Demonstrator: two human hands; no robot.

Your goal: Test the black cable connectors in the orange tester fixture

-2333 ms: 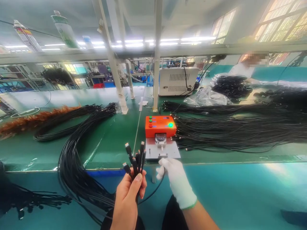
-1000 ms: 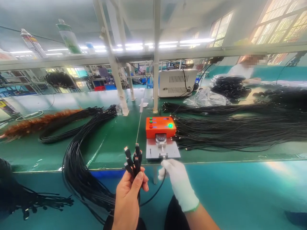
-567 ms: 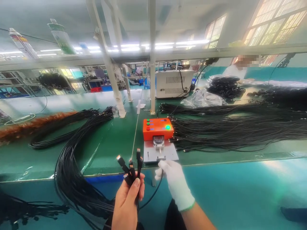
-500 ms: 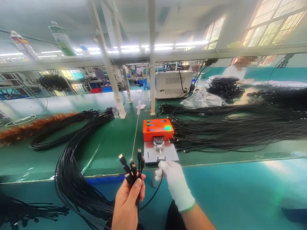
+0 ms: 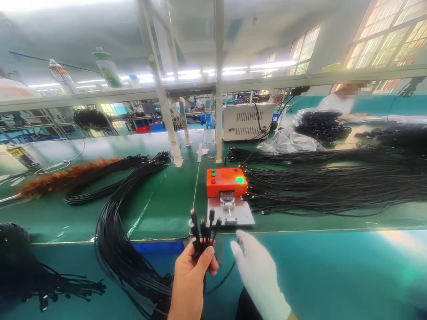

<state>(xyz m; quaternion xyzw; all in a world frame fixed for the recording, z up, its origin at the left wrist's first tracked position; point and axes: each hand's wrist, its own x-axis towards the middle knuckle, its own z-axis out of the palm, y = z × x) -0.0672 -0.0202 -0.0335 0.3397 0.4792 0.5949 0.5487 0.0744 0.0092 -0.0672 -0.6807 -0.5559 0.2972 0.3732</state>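
- Head view, lower centre: bare left hand [image 5: 196, 272], fingers closed round metal-tipped black cable plugs [image 5: 207, 233].
- Lower right of centre: white-gloved right hand [image 5: 259, 272], thumb and forefinger parted; cannot tell if gripping the thin black cable [image 5: 223, 281].
- Centre: orange rectangular box [image 5: 225, 182] on green desk [image 5: 163, 213].

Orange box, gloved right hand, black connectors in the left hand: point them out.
Orange box [image 5: 227, 178]: head view, on its top face.
Gloved right hand [image 5: 258, 262]: head view, on the back of the glove.
Black connectors [image 5: 202, 229]: head view, on one connector's body.
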